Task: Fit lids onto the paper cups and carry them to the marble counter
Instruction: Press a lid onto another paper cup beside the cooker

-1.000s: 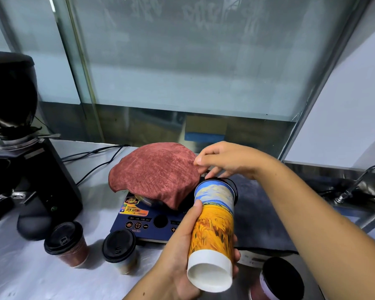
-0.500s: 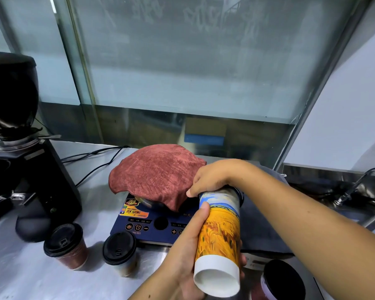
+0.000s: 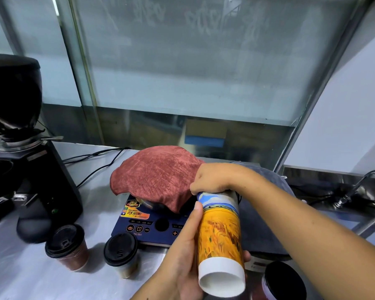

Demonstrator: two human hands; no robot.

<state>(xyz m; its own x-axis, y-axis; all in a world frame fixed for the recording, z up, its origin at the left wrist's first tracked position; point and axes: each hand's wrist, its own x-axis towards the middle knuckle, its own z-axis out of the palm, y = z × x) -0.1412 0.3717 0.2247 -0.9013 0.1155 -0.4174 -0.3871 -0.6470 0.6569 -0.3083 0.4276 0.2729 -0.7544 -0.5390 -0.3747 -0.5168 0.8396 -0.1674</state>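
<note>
A tall painted cup (image 3: 220, 234), orange with a blue band, sits low and centre-right in the frame. It is tilted so its white base faces the camera. The left hand (image 3: 182, 263) is wrapped round its side from the left, thumb along the wall.

A second ago the right hand (image 3: 212, 180) pinched a black lid just above the cup's mouth. Now it has come down, and its curled fingers are clamped over the far end of the cup. The lid is hidden under the palm, so whether it has snapped on all the way round cannot be told. This looks like the pressing-on step.

At the lower left, two short lidded cups (image 3: 66, 245) (image 3: 120, 253) stand side by side on the steel worktop (image 3: 20, 273). A fourth cup (image 3: 284, 282) with a black top shows at the bottom right. Behind the cups, a red cloth (image 3: 158, 178) drapes over a blue cooker (image 3: 152, 228). No marble counter is in view, so carrying still lies ahead.
</note>
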